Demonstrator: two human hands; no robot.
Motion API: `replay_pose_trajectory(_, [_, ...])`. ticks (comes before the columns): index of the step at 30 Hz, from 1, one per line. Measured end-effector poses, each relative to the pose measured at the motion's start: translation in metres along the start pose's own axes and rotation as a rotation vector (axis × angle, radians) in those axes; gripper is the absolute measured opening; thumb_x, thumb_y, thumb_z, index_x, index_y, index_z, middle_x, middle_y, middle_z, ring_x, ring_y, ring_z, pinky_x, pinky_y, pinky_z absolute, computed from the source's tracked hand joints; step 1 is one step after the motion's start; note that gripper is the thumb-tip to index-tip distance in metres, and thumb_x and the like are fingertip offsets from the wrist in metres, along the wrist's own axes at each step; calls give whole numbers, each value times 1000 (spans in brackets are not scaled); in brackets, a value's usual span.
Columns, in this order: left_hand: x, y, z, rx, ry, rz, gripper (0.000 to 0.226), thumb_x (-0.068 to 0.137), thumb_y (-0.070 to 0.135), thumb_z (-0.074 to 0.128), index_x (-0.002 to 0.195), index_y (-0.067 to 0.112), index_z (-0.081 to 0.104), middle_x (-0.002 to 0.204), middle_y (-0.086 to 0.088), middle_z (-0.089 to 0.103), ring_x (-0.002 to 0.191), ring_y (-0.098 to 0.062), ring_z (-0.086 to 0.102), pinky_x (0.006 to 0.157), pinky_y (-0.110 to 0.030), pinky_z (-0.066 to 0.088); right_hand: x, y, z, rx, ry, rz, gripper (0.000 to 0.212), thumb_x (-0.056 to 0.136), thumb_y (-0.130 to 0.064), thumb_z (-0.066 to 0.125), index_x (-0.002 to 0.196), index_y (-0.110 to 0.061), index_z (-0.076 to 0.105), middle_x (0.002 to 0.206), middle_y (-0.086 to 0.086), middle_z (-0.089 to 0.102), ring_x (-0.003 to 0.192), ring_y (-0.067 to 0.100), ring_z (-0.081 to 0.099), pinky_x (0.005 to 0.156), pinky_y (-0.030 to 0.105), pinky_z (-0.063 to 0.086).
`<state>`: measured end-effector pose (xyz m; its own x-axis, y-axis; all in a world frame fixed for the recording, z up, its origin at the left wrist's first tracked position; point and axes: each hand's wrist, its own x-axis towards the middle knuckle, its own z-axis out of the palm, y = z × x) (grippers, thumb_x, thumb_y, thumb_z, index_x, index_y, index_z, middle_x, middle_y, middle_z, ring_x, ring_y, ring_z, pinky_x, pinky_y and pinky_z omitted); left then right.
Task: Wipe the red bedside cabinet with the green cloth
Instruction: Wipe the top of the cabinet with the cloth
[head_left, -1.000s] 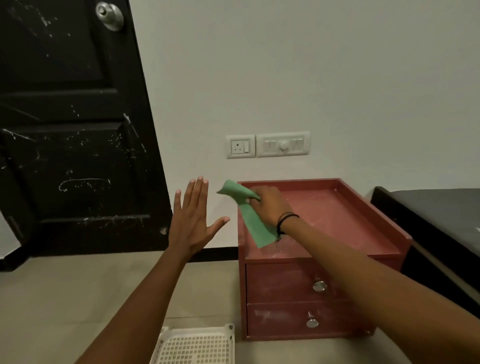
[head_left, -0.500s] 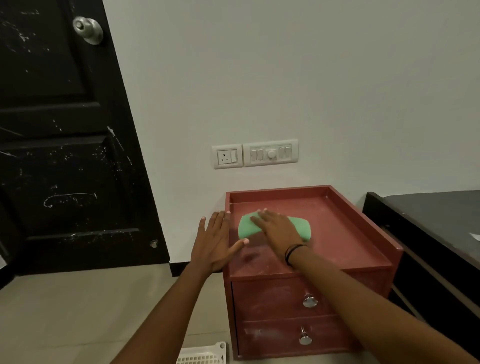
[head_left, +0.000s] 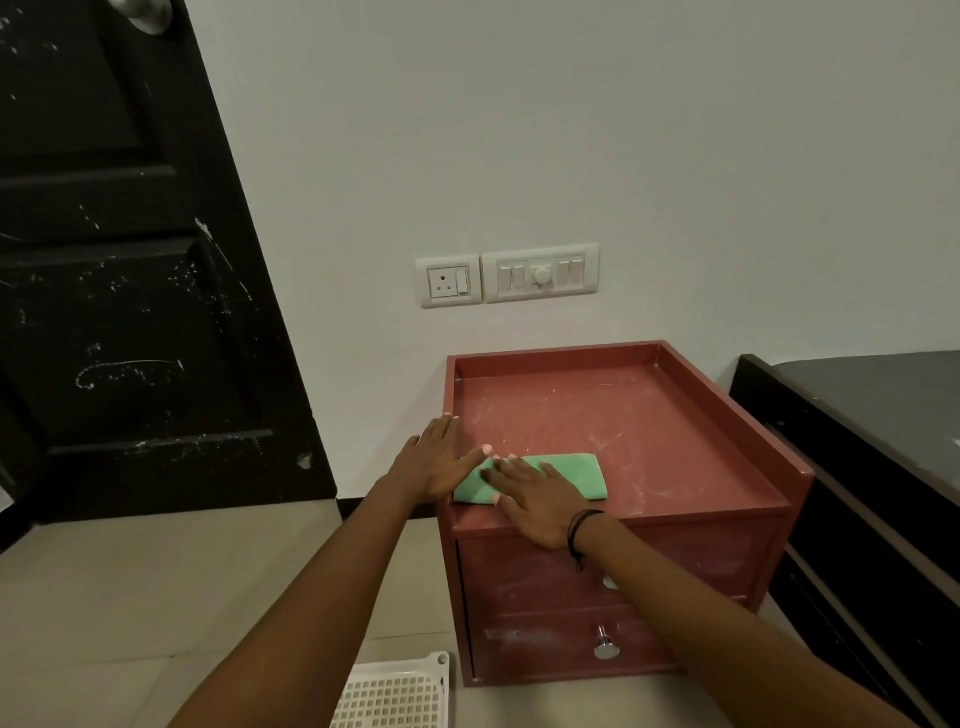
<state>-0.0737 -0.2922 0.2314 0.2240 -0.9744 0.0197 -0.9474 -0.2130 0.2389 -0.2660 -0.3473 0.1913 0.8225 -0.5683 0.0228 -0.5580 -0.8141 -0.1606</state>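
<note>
The red bedside cabinet (head_left: 665, 431) stands against the white wall, with a raised rim round its dusty top and two drawers with metal knobs. A folded green cloth (head_left: 576, 475) lies flat near the top's front left corner. My right hand (head_left: 537, 501) presses flat on the cloth with straight fingers and covers its left half. My left hand (head_left: 434, 467) rests flat on the cabinet's left rim, its thumb touching the cloth's left end.
A black door (head_left: 130, 291) fills the left. A socket and switch plate (head_left: 506, 275) sit on the wall above the cabinet. A dark bed frame (head_left: 857, 467) stands close on the right. A white slotted basket (head_left: 395, 693) lies on the tiled floor in front.
My right hand laid the cloth down on the top and slid it toward the front left corner. My left hand came down from the air onto the cabinet's left rim.
</note>
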Motion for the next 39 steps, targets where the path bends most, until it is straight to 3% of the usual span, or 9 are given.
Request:
replay_pose_trajectory(11, [46,6,8,-78,37,-29,93,95,75,21,162,10,10,170,-8,4,157,-20,0,125,-44,10,75,39,2,14,18,-51,53,106,-42,20,157,-29,19,166,-1,15,153,17,13,123,44,11])
replay_pose_trajectory(16, [57,4,11,-121,55,-37,97,92,79,19,162,14,6,171,-3,3,157,-15,-2,125,-42,11,150,74,-2,-6,-16,-42,59,103,-33,37,158,-31,15,167,-3,11,153,17,10,122,42,11])
replay_pose_trajectory(21, [57,7,13,-149,50,-52,90,95,74,24,162,17,3,171,1,-1,156,-12,-4,125,-36,4,218,97,-11,4,-58,36,52,107,-41,22,157,-33,16,167,-4,10,154,16,8,122,44,8])
replay_pose_trajectory(25, [59,5,16,-178,59,-71,90,95,75,24,162,21,0,170,5,-3,156,-10,-5,125,-36,2,243,106,-15,32,-26,57,51,107,-39,22,157,-33,19,166,-6,14,153,15,12,122,45,11])
replay_pose_trajectory(31, [58,6,16,-196,87,-68,89,95,76,25,162,22,4,171,3,2,156,-11,-2,126,-38,4,234,95,-14,14,-43,66,52,106,-43,21,157,-34,17,166,-4,15,153,17,12,122,49,10])
replay_pose_trajectory(36, [56,6,14,-192,105,-54,89,95,74,24,162,16,9,170,-2,8,157,-16,4,127,-43,9,160,63,-12,14,-88,-33,56,103,-36,34,157,-32,19,166,0,14,153,21,11,122,53,12])
replay_pose_trajectory(39, [52,8,11,-166,107,-52,89,97,73,22,162,13,10,170,-6,8,157,-18,5,125,-42,9,110,42,-8,104,-17,-32,53,104,-37,30,156,-31,25,165,-2,21,152,19,18,123,49,10])
